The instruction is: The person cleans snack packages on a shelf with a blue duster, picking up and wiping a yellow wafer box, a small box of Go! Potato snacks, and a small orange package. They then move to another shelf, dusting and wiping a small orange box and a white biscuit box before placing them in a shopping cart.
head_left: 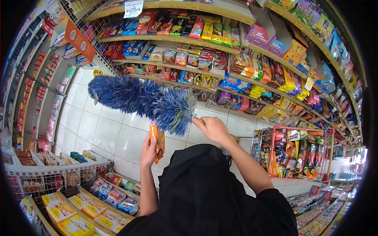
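My right hand is wrapped round the handle of a feather duster. Its long fluffy head, dark blue with greyish-white tufts, stretches to the left across the middle of the view. Below the duster, my left hand grips an orange snack packet held roughly upright. The top of the packet meets the lower edge of the duster's fluff in this view. Both hands are in front of my body over the white tiled floor.
Shelves of packaged snacks curve across the front and right. A red-framed wire basket full of packets stands at the right. At the lower left are a white basket and yellow boxes. Another shelf rack lines the left.
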### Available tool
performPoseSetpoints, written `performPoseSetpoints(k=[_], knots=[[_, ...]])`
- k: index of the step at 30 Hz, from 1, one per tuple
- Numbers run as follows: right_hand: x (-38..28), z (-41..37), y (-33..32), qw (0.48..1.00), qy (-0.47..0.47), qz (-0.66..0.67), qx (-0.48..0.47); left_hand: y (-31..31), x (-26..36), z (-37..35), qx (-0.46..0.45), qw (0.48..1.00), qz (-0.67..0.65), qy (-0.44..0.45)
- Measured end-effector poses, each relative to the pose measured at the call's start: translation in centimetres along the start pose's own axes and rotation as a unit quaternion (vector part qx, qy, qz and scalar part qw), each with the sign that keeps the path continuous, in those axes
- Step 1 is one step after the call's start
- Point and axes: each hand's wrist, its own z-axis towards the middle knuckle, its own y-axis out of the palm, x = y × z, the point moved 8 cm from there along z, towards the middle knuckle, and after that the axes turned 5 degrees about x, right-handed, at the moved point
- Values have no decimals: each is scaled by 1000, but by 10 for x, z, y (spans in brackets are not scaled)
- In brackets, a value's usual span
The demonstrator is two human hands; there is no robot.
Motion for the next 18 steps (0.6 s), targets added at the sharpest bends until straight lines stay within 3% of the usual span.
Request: performPoseSetpoints(k=[6,11,13,18], knots=[[24,-24,-9,997,71,10,17,15,16,7,-53,995,81,29],[85,-64,-17,983,165,39,71,63,51,5,-160,974,135,89],[106,-82,-24,971,209,28,109,76,48,14,-159,980,104,50],[123,-116,-23,951,213,141,173,118,31,32,-174,971,150,65]])
